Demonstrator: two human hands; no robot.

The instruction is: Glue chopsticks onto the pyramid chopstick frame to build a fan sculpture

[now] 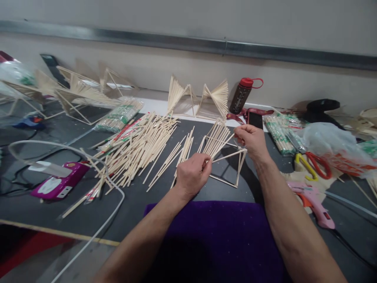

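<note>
My left hand (194, 175) is closed, its fingertips pinching the near end of a thin wooden stick (223, 147). Up at the stick's far end, the fingers of my right hand (250, 137) are pinched together on it. The stick lies slantwise over a small frame of glued wooden sticks (224, 181) on the dark table. A fan of sticks (216, 135) spreads across the back of that frame. Left of my left hand are a few loose sticks (165, 167) and a large heap of sticks (135, 153).
Finished twisted stick models (216, 96) stand by the wall near a red-capped bottle (241, 96). On the right lie a pink glue gun (313, 204), scissors (319, 165) and a plastic bag (335, 145). A purple power strip (60, 181) with a white cable (120, 204) sits left.
</note>
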